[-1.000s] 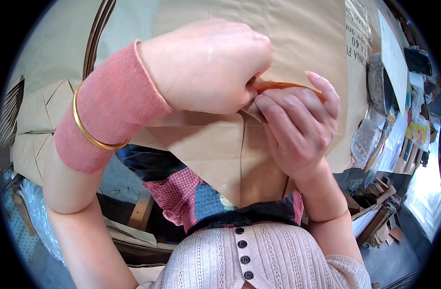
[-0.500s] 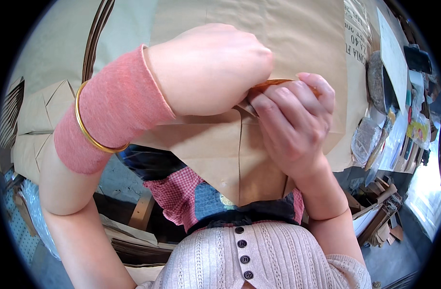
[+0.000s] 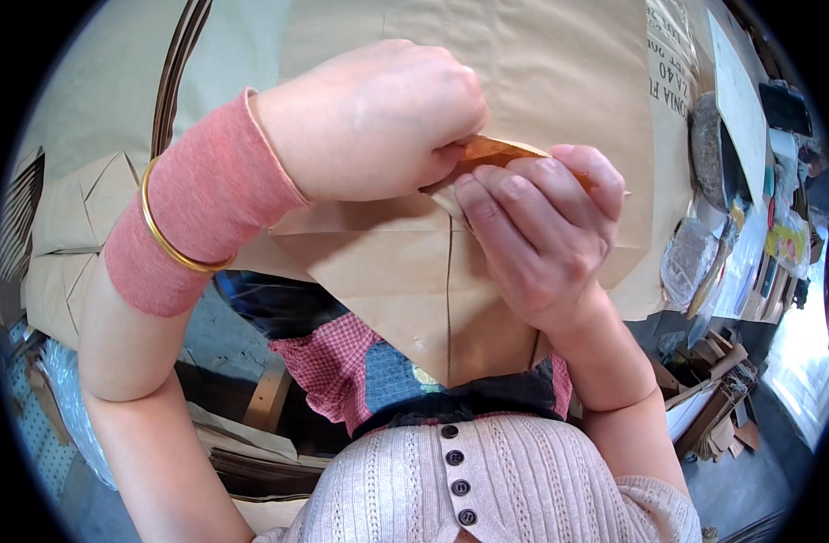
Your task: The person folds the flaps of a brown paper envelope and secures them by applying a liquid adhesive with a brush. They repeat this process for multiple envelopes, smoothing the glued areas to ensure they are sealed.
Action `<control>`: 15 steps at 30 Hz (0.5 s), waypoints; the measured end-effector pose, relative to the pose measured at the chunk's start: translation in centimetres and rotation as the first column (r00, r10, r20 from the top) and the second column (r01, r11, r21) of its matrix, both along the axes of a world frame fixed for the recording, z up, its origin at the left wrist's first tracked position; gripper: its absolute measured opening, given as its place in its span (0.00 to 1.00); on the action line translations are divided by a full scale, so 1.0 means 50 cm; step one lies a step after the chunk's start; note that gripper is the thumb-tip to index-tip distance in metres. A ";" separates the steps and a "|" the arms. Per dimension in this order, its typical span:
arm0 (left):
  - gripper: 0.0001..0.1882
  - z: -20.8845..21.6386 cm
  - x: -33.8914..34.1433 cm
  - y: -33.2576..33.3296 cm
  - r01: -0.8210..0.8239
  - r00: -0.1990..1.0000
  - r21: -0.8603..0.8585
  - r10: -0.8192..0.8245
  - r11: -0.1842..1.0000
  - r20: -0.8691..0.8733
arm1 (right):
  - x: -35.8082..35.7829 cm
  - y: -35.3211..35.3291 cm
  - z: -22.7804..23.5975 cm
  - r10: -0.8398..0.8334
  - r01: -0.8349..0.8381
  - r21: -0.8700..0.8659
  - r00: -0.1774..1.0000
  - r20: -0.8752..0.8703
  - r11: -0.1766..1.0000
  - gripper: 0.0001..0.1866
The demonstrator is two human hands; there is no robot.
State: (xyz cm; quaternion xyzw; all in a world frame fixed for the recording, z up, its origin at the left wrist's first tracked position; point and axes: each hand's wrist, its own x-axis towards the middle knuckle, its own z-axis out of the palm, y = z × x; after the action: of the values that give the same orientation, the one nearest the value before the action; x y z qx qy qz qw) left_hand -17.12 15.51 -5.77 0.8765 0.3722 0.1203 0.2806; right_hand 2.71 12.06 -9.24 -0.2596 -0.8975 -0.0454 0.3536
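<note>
A large brown paper bag (image 3: 387, 281) lies on the worktable, its near end folded to a point that hangs over the table edge. My left hand (image 3: 378, 118) is closed in a fist at the lifted paper, its fingertips mostly hidden beneath it. My right hand (image 3: 550, 226) grips the opposite side of the same opening, fingers curled over the paper. Between the two hands, the raised fold gapes, and its inside (image 3: 491, 154) glows orange in the light. A vertical crease runs down the flap below my hands.
Folded brown paper bags (image 3: 80, 208) are stacked at the left, near a bundle of dark paper edges (image 3: 177, 72). At right lie a grey stone-like block (image 3: 708, 149), a plastic-wrapped packet (image 3: 688, 262) and a dark device (image 3: 785, 110). Cardboard scraps (image 3: 717, 389) stand below the table.
My left hand has shifted left, away from my right hand. The fold between them has opened wider, showing more of its orange inside. My right hand has barely moved.
</note>
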 end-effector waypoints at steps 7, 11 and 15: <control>0.04 0.018 -0.020 0.015 -0.052 0.997 -0.279 0.064 0.959 0.034 | 0.000 -0.001 0.006 -0.018 0.018 -0.003 1.000 0.010 1.000 0.06; 0.04 0.027 -0.014 0.016 -0.024 0.999 -0.267 0.011 0.963 -0.053 | -0.006 -0.006 0.008 -0.072 0.072 0.022 0.997 0.008 0.997 0.05; 0.03 0.023 -0.012 0.003 -0.039 0.999 -0.222 0.030 0.974 -0.044 | -0.011 -0.017 0.021 -0.102 0.103 -0.007 0.992 0.075 0.995 0.03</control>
State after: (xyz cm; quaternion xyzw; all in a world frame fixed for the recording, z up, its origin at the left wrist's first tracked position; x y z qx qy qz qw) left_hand -17.70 15.65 -4.60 0.8352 0.4041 0.0647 0.3675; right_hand 2.14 11.22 -8.18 -0.3055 -0.8957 -0.0681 0.3158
